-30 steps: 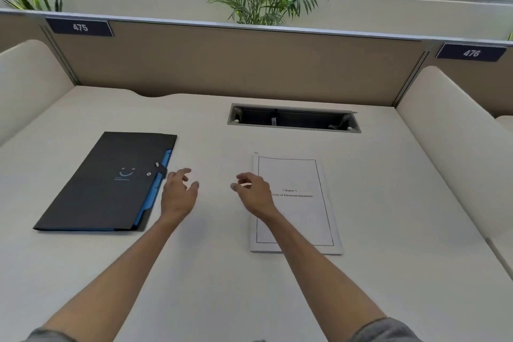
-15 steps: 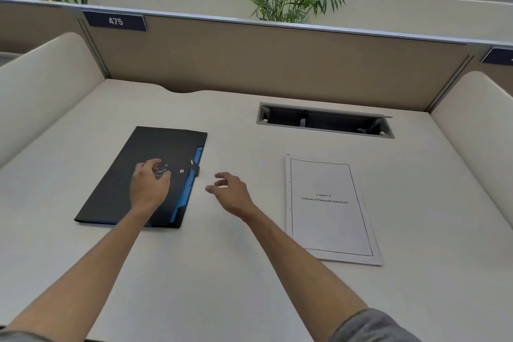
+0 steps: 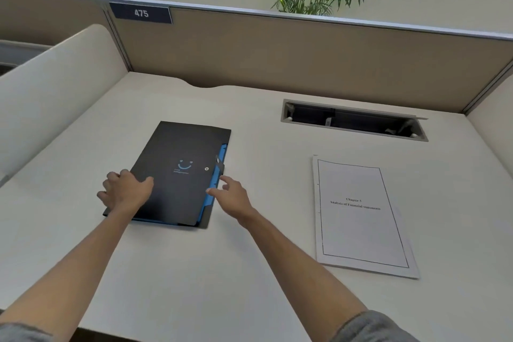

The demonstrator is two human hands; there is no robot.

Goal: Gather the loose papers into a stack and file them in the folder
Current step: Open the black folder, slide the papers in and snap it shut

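Resting on the black folder's (image 3: 181,172) left edge, left hand (image 3: 125,193) lies relaxed; right hand (image 3: 231,197), fingers (image 3: 226,179) loose, touches its right edge; papers (image 3: 361,216) lie well right.

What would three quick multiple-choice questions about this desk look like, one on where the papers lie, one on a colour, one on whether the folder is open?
1. Where does the paper stack lie relative to the folder?
A. On top of it
B. To its right, apart from it
C. Inside it

2. What colour shows at the folder's right edge?
A. Blue
B. Red
C. Yellow

3. What state is the folder in?
A. Wide open
B. Standing upright
C. Closed and flat on the desk

Answers: 1 B, bare desk separates the stack from the folder. 2 A, a blue strip runs beside the black cover. 3 C, the cover lies flat with its clasp strap across the edge, while the left hand rests on the left side and the right hand reaches toward the right edge.
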